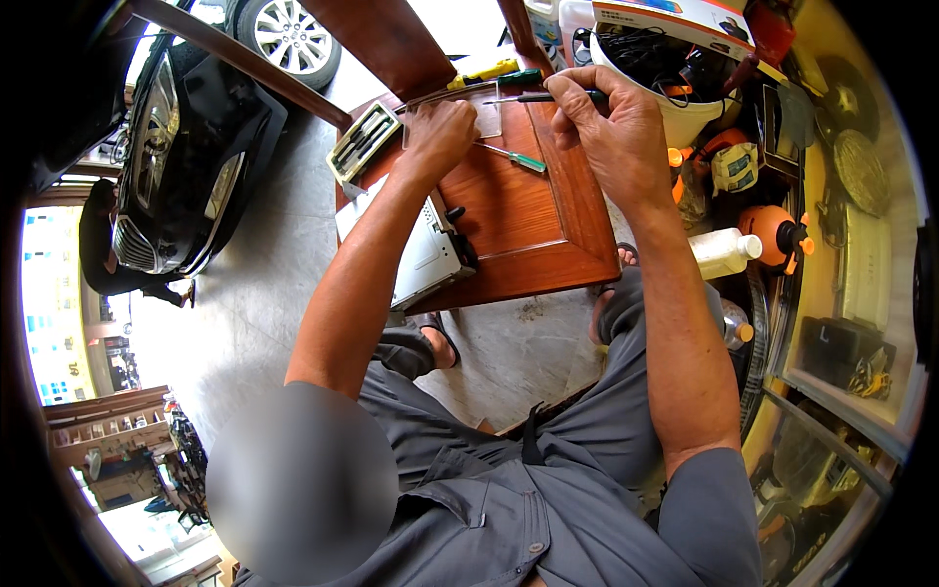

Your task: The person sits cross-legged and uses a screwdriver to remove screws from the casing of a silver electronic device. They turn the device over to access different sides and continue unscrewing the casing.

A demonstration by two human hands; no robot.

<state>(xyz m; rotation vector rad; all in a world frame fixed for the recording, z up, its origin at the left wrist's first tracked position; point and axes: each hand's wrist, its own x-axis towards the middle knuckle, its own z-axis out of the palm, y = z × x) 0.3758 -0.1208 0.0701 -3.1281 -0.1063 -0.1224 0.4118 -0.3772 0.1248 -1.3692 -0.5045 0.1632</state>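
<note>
Pinching in the right grip (611, 122): a black-handled screwdriver (533, 98), taken near the rear of its handle between thumb and fingers. Handle extends leftward out of the fingertips; thin shaft continues from it, tip directed at the left grip (440, 132). Tip stands apart from the left fingers.

Left grip: palm down, fingers bent, at the near-left part of a clear plastic tray (491, 115). Fingertips hidden by the back of the hand; cannot tell whether they grasp anything or merely touch the tray.

Position of the black-handled screwdriver: over the far right part of the wooden surface (504, 225), right of the left grip, its shaft seen across the tray's right side. Clearance above the surface cannot be read.

Nearby items: green-handled screwdriver (526, 161) lying on the surface, below and between the two grips in view, its shaft pointing toward the left grip. Yellow-handled tool (484, 74) and dark green handle (520, 78) beyond the tray, at the far edge. Open case of small screwdrivers (366, 140) just left of the left grip. Silver metal electronic unit (430, 259) at the near-left corner, partly covered by the left forearm (357, 259).
</note>
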